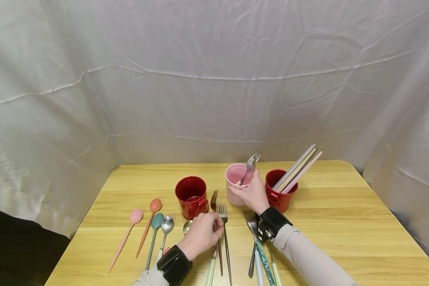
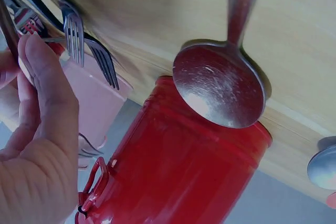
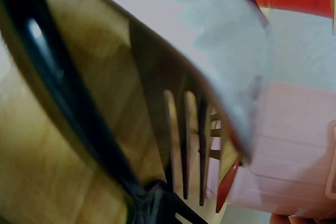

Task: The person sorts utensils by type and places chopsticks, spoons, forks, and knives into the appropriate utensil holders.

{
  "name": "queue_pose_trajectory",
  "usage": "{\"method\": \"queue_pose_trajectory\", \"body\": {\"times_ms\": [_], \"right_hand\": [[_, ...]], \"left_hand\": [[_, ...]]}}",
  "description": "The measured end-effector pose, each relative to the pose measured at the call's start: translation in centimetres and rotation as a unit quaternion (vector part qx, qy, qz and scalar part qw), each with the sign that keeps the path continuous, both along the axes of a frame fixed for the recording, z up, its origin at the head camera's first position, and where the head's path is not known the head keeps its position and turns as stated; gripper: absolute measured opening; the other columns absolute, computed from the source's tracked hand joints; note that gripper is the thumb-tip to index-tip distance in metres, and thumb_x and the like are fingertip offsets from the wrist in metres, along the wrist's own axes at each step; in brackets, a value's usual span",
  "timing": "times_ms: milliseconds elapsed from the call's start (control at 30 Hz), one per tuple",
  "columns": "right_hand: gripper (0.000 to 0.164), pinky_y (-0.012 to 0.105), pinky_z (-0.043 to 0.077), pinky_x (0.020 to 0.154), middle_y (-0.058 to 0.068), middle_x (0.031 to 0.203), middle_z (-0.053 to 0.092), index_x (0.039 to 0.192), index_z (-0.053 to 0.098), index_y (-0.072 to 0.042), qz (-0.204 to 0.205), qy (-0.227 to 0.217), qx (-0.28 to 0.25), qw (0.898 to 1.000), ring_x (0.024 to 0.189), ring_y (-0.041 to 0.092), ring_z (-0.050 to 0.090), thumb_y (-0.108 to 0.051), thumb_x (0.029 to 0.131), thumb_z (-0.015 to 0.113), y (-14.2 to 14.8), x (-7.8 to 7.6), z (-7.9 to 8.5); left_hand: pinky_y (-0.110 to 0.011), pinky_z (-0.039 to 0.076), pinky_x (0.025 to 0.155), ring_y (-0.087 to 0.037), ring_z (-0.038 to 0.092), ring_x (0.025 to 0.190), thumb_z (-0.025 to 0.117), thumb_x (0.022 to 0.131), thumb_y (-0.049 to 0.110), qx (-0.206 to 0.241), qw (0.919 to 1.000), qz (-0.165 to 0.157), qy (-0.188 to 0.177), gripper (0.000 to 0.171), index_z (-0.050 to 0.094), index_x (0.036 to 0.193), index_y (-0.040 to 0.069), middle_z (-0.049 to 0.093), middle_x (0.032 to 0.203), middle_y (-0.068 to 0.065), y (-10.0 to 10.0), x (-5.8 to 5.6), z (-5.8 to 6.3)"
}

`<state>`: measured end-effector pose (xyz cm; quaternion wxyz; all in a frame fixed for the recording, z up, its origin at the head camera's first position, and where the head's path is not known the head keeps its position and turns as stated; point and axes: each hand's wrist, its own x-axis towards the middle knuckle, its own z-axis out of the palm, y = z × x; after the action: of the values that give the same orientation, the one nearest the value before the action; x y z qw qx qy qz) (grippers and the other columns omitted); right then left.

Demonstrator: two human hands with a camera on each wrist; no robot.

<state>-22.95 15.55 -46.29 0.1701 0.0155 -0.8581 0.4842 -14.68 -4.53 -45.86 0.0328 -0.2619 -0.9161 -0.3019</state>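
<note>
My left hand is over the middle of the table, in front of a red cup. In the left wrist view its thumb and fingers pinch a slim metal utensil; the utensil's head is hidden. Close by lie a brownish fork, a dark-handled fork and a metal spoon. My right hand grips a pink cup at its right side and rim, the thumb at the front. A fork leans in that cup, tines up beside the fingers.
Another red cup with several pastel sticks stands right of the pink cup. Pink, orange, teal and metal spoons lie left. Several utensils, including a fork, lie near the right wrist.
</note>
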Motion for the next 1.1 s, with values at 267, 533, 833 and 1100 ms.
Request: {"method": "queue_pose_trajectory", "body": {"times_ms": [267,533,833,1100], "right_hand": [[0.092,0.045,0.046,0.092,0.017,0.117,0.057,0.13,0.035,-0.002,0.005,0.022,0.003,1.0,0.105,0.027,0.057,-0.036,0.061,0.087,0.0,0.0,0.0],[0.092,0.044,0.046,0.093,0.016,0.117,0.057,0.131,0.035,-0.002,0.009,0.022,-0.005,1.0,0.106,0.027,0.056,-0.033,0.062,0.087,0.0,0.0,0.0],[0.09,0.045,0.047,0.091,0.015,0.118,0.057,0.132,0.035,-0.003,0.015,0.017,-0.009,1.0,0.104,0.028,0.057,-0.033,0.063,0.086,0.1,0.1,0.0],[0.096,0.045,0.047,0.09,0.014,0.118,0.057,0.133,0.035,-0.005,0.013,0.026,-0.006,1.0,0.105,0.026,0.057,-0.044,0.061,0.085,0.1,0.0,-0.2]], "left_hand": [[-0.018,0.049,0.053,-0.001,0.058,0.062,0.064,0.084,0.005,0.1,0.9933,-0.012,-0.055,0.015,0.053,0.085,0.015,0.06,0.076,0.005,0.4,0.0,0.8],[-0.021,0.049,0.056,-0.008,0.06,0.069,0.059,0.088,0.004,0.145,0.989,-0.012,-0.029,0.014,0.05,0.089,0.015,0.064,0.086,0.0,0.7,-0.5,2.3],[-0.026,0.055,0.068,-0.019,0.065,0.083,0.055,0.092,0.001,0.197,0.9802,-0.006,-0.016,0.011,0.048,0.097,0.007,0.066,0.092,-0.007,1.5,-1.9,4.4],[-0.034,0.054,0.072,-0.019,0.063,0.085,0.057,0.092,0.003,0.224,0.9738,0.001,0.037,0.025,0.04,0.111,0.005,0.068,0.097,-0.011,2.6,-3.9,7.1]]}}
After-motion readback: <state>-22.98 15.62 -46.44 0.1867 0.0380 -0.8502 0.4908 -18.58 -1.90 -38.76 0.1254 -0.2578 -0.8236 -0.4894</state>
